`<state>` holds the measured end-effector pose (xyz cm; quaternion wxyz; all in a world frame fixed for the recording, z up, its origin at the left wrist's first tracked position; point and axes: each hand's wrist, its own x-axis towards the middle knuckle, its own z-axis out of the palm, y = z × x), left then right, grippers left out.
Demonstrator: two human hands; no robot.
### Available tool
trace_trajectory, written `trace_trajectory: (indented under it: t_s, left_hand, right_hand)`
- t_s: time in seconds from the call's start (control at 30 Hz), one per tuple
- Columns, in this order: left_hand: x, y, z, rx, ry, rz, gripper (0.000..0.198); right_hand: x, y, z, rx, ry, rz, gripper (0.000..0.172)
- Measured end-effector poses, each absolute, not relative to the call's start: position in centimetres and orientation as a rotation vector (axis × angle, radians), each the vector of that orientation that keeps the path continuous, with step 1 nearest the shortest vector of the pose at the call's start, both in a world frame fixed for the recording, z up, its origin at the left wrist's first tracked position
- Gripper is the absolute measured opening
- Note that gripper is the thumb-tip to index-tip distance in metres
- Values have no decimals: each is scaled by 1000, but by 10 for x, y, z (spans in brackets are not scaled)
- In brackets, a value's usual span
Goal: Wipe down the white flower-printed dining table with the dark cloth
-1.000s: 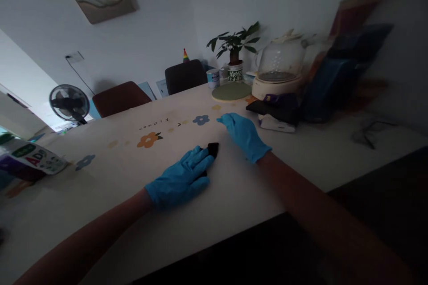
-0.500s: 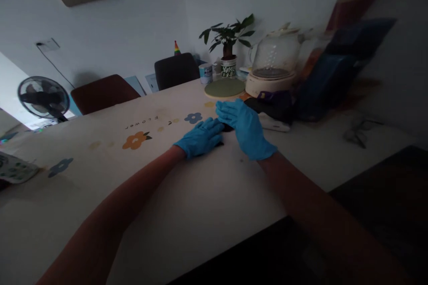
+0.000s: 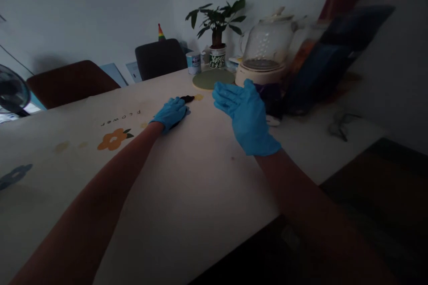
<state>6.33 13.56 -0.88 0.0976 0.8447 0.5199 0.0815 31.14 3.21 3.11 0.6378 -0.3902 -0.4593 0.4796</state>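
My left hand [image 3: 171, 113], in a blue glove, presses down on a black cloth [image 3: 187, 98] on the white table. The cloth shows past the fingertips and along the hand's lower edge; the rest is hidden beneath the palm. My right hand [image 3: 249, 118], gloved in the same blue, is raised over the table with its fingers stretched out and nothing in it. Behind its fingers lies a round green mat [image 3: 214, 79]. Near its wrist side the end of a white object [image 3: 273, 120] sticks out, mostly covered.
A glass kettle on a cream base [image 3: 262, 75], a potted plant [image 3: 217, 55] and a can [image 3: 193, 63] stand at the back. Dark blue bags [image 3: 321, 71] lean at the right, with glasses [image 3: 341, 127] nearby. Chairs [image 3: 72, 82] line the far side; a fan [image 3: 11, 89] is left.
My left hand has slid left and away with the black cloth, parting from my right hand. My right hand has come up off the table area, fingers spread more. The view has turned right.
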Motion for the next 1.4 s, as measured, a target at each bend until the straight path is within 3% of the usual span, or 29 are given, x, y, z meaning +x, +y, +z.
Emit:
trace_trajectory:
  t_s: [0.37,0.57,0.67,1.03,1.4]
  left_hand:
    - [96,-20,4,2468,1053,98,70]
    - [108,-56,-1,2469,882,129,73]
    - [119,-55,0,2517,816,94,74]
    - [145,-20,-15,2823,761,147,63]
    - [44,67,-5,2530,1544,137,70]
  right_hand:
    - [310,38,26,-952,-1065,998,62]
    - [309,40,21,-941,-1022,1066,55]
    - [307,36,24,-916,-1016,1072,52]
    - [310,33,20,-888,-1104,986,67]
    - [313,36,20,-933,-1094,1007,61]
